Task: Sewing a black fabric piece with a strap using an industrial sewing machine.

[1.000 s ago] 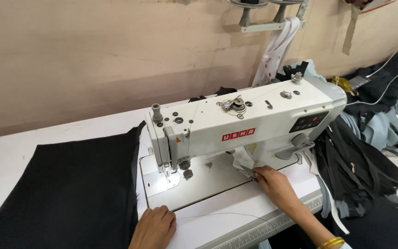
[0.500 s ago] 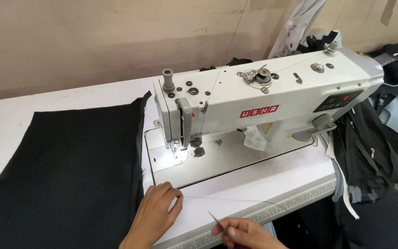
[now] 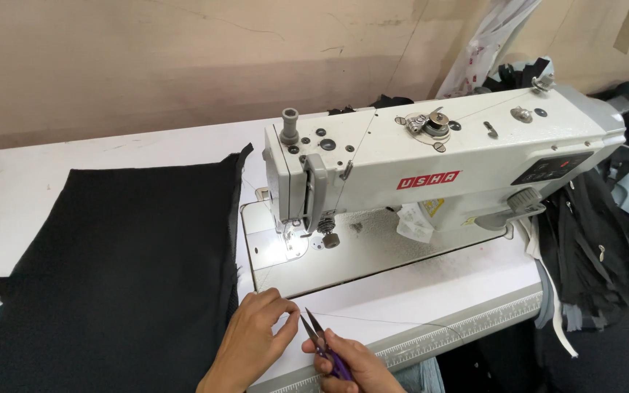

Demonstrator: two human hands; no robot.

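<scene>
My left hand (image 3: 252, 340) rests on the white table near the front edge, fingertips pinching a thin thread (image 3: 394, 322) that runs off to the right. My right hand (image 3: 351, 362) holds small purple-handled thread snips (image 3: 314, 335), whose open blades point up beside the left fingers. A black fabric piece (image 3: 118, 269) lies flat to the left of both hands. Behind them stands a white industrial sewing machine (image 3: 438, 160), its needle area (image 3: 296, 236) lit by a small lamp.
The white table (image 3: 460, 291) has a ruler strip along its front edge. A heap of dark garments and straps (image 3: 606, 247) hangs at the right. White fabric strips (image 3: 485, 44) hang against the beige wall behind the machine.
My right hand left the machine's base, came to the front edge and now holds the snips up by the left fingers. The view has shifted right and closer.
</scene>
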